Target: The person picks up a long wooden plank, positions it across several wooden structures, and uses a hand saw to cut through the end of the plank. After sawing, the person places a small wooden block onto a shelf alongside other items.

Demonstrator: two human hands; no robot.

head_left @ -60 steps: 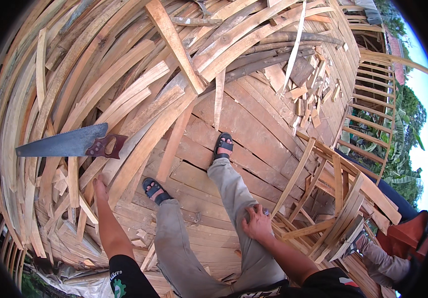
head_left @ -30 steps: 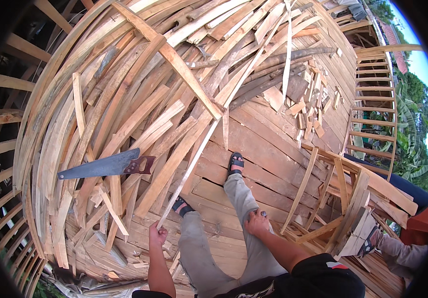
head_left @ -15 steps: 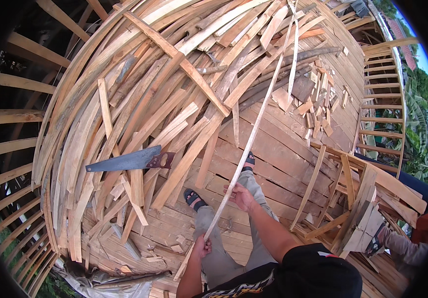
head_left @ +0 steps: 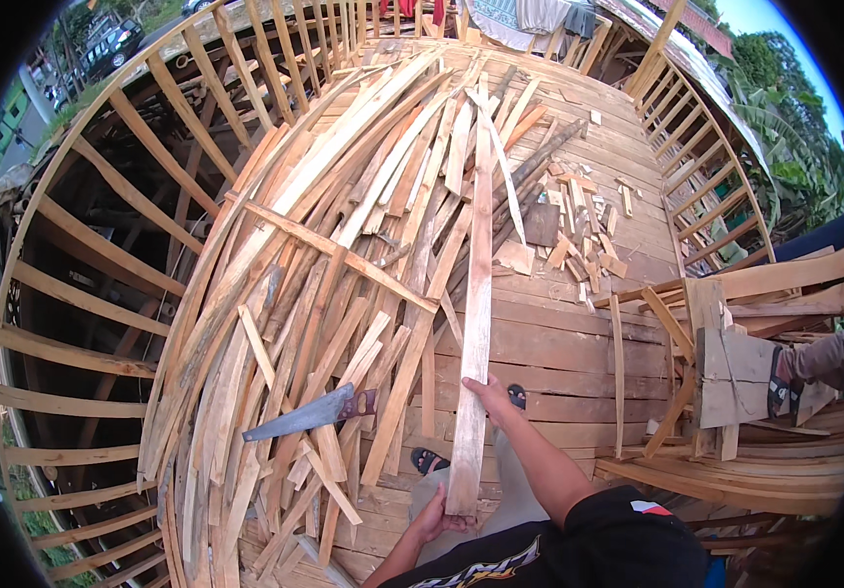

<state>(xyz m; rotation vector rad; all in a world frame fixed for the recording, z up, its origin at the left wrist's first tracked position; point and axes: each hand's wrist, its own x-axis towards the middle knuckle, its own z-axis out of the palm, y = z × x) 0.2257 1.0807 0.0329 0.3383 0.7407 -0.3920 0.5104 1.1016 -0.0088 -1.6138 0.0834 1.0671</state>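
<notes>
A long pale wooden plank [head_left: 478, 284] stretches away from me, its broad face turned up. My right hand [head_left: 487, 394] grips its right edge, thumb over the top. At the near end my left hand [head_left: 434, 519] holds the plank from the left and below, with part of the fingers hidden under it. The far part of the plank reaches over the wood pile, beside a thin pale strip [head_left: 502, 162]. To the left, a handsaw [head_left: 304, 415] with a grey blade and brown handle lies on the pile of boards [head_left: 275, 284].
Offcuts [head_left: 579, 230] are scattered on the plank floor [head_left: 559, 343] ahead right. Upright wooden ribs [head_left: 79, 304] curve along the left side, more [head_left: 711, 191] along the right. At right, another person's sandalled foot [head_left: 785, 392] rests on a board by a wooden frame [head_left: 677, 333].
The plank has turned from its narrow edge to its broad face and now points more straight ahead. Both hands have shifted along with it. My view has lifted, showing the far end.
</notes>
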